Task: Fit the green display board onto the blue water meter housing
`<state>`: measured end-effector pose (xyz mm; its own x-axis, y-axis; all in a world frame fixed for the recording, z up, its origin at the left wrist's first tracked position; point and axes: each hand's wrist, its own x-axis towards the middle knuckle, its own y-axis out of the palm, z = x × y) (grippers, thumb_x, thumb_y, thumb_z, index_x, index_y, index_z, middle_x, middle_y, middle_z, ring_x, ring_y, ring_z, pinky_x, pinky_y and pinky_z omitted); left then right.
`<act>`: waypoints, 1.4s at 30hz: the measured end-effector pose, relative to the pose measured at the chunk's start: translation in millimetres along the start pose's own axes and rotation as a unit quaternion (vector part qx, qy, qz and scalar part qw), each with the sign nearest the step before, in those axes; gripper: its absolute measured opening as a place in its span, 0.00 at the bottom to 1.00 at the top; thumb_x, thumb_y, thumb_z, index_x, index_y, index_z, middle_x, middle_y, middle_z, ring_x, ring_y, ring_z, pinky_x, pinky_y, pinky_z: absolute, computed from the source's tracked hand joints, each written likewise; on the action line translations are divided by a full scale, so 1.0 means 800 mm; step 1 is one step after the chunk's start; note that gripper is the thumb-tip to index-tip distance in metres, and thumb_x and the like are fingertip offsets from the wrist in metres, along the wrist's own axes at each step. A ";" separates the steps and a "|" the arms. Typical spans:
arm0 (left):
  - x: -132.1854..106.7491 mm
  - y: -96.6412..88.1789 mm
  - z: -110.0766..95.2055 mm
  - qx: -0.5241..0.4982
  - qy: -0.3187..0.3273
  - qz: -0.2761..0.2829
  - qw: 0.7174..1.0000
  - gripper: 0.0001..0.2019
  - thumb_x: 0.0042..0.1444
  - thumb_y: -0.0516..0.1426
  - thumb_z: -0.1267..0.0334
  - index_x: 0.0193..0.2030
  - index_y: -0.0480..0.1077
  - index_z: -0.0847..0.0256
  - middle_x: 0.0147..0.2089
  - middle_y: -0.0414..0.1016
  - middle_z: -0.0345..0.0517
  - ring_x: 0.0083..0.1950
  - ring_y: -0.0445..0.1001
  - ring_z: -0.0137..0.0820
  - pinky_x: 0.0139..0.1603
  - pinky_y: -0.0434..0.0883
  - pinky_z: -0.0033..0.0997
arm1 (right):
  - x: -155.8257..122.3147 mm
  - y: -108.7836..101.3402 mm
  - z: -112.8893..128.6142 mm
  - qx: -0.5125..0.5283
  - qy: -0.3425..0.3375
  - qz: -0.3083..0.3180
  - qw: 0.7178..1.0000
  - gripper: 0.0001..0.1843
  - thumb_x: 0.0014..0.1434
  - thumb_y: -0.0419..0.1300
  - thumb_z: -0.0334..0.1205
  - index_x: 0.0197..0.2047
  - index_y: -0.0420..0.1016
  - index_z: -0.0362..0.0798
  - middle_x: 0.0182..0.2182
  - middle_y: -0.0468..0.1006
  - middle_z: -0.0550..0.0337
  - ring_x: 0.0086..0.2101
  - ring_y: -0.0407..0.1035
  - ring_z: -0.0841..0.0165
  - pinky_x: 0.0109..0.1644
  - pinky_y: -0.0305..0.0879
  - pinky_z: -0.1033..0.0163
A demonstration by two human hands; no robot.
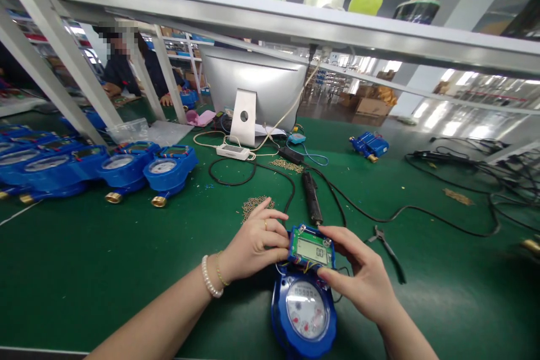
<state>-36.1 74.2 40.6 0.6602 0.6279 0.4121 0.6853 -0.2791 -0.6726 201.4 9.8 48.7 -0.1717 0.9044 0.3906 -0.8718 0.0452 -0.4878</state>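
Observation:
A blue water meter lies in front of me on the green bench, its round dial facing up. At its far end is an uncovered housing with a green circuit board and a lit LCD that reads 0.0. Along the housing's left edge press the thumb and fingertips of my left hand. My right hand clasps the opposite side between thumb and fingers. Just beyond stands the tip of a black electric screwdriver. A pile of small screws lies past my left fingers.
Several blue meters line the left. Cutting pliers lie to the right, another blue meter farther back. Black cables cross the bench. A monitor stands behind, under a shelf. A person sits beyond the frame.

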 end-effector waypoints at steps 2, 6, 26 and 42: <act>-0.004 -0.015 -0.001 -0.028 -0.033 0.015 0.999 0.07 0.50 0.66 0.58 0.37 0.78 0.52 0.41 0.78 0.43 0.59 0.67 0.41 0.69 0.47 0.54 | 0.001 -0.001 0.001 -0.009 0.000 -0.002 1.000 0.27 0.49 0.69 0.44 0.53 0.74 0.50 0.49 0.75 0.49 0.47 0.72 0.58 0.49 0.73 0.55; -0.008 -0.039 -0.012 -0.078 -0.114 0.061 0.989 0.31 0.43 0.69 0.54 0.55 0.70 0.54 0.62 0.66 0.53 0.66 0.60 0.46 0.65 0.58 0.51 | 0.003 -0.002 0.002 -0.011 -0.003 -0.004 1.000 0.27 0.49 0.69 0.45 0.53 0.74 0.51 0.49 0.75 0.49 0.48 0.72 0.58 0.50 0.73 0.53; 0.006 -0.011 -0.034 0.006 -0.104 0.041 0.994 0.31 0.42 0.68 0.53 0.53 0.67 0.58 0.56 0.72 0.53 0.66 0.58 0.53 0.66 0.57 0.58 | 0.010 -0.005 0.007 0.084 0.030 0.035 0.995 0.34 0.44 0.73 0.38 0.55 0.72 0.51 0.49 0.77 0.54 0.47 0.74 0.61 0.52 0.72 0.55; -0.028 0.015 -0.047 0.147 -0.066 -0.109 0.981 0.30 0.48 0.65 0.59 0.58 0.63 0.59 0.53 0.75 0.48 0.53 0.75 0.40 0.57 0.73 0.41 | -0.049 0.041 0.043 -0.053 -0.025 -0.138 0.989 0.26 0.56 0.61 0.32 0.58 0.64 0.50 0.60 0.63 0.53 0.59 0.60 0.64 0.63 0.60 0.60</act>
<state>-31.2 29.0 46.3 0.4498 0.7430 0.4956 0.6751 0.0805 -0.7333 163.9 -38.8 43.8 0.0415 0.8288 0.5580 -0.8357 0.3349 -0.4353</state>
